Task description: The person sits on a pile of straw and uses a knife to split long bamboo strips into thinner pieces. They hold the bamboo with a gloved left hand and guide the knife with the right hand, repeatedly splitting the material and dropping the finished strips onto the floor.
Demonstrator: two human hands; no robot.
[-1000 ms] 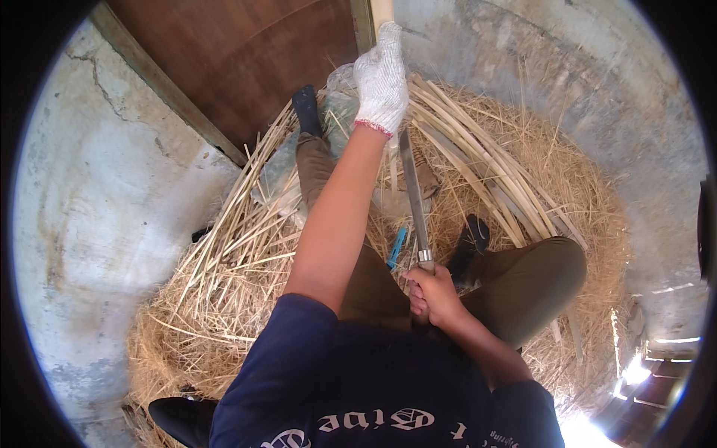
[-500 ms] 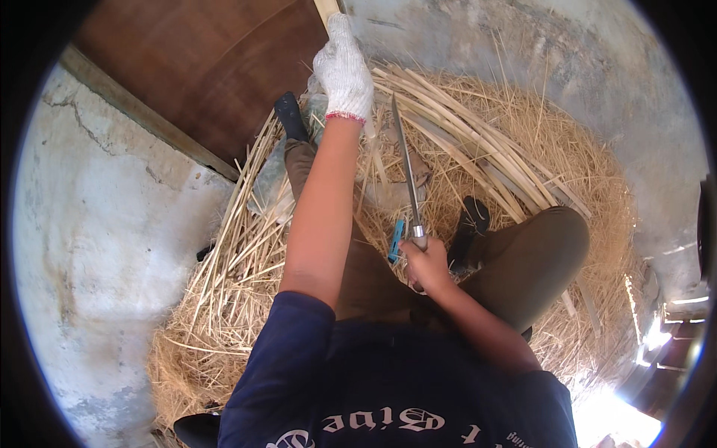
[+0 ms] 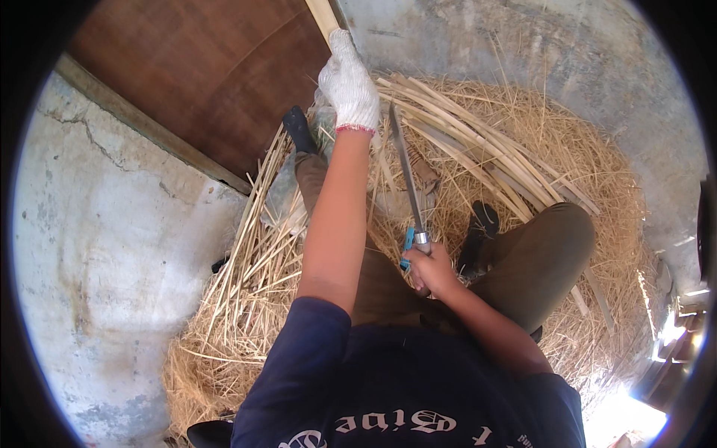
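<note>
My left hand [image 3: 349, 86], in a white knit glove with a red cuff edge, is closed round a pale bamboo strip [image 3: 322, 16] at the far end of my outstretched arm. The strip runs up out of the picture. My bare right hand [image 3: 433, 269] grips the handle of a long, narrow-bladed knife [image 3: 408, 172] over my lap. Its blade points away from me, tip close to the gloved wrist but apart from it. Just left of the knife's handle shows a small blue object [image 3: 407, 246], partly covered by my right hand; its kind I cannot make out.
Long split strips [image 3: 485, 138] lie in a bundle at the far right, and more strips [image 3: 243, 246] pile up at the left. Thin shavings [image 3: 582, 153] cover the floor around my legs. A brown panel [image 3: 202, 75] and grey walls [image 3: 127, 246] stand close by.
The whole view has shifted slightly, so most things appear a little lower and to the right. Both hands keep their grips; the blue object is now more hidden beside the knife's handle.
</note>
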